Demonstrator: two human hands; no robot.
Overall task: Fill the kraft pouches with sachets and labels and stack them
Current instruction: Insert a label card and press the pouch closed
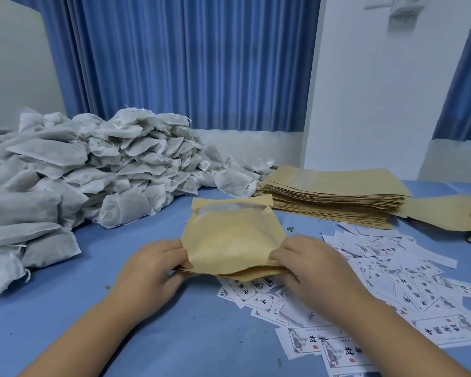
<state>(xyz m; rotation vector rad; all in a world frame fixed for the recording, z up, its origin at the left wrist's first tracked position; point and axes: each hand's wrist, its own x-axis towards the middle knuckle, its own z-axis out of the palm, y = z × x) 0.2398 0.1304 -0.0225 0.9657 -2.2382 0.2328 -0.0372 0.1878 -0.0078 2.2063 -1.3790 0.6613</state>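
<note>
A kraft pouch (229, 238) lies in the middle of the blue table, its near end lifted and spread. My left hand (150, 268) pinches its near left corner and my right hand (307, 265) pinches its near right corner. The pouch's far end shows a clear window strip. A big heap of white sachets (74, 175) fills the left side. A flat stack of empty kraft pouches (335, 197) lies behind on the right. White printed labels (386, 270) are scattered at the right and under the pouch's near edge.
More kraft pouches (446, 216) lie at the far right edge. A blue curtain (185, 63) and a white wall close off the back. The table's blue surface (65, 322) is bare in front of the left forearm.
</note>
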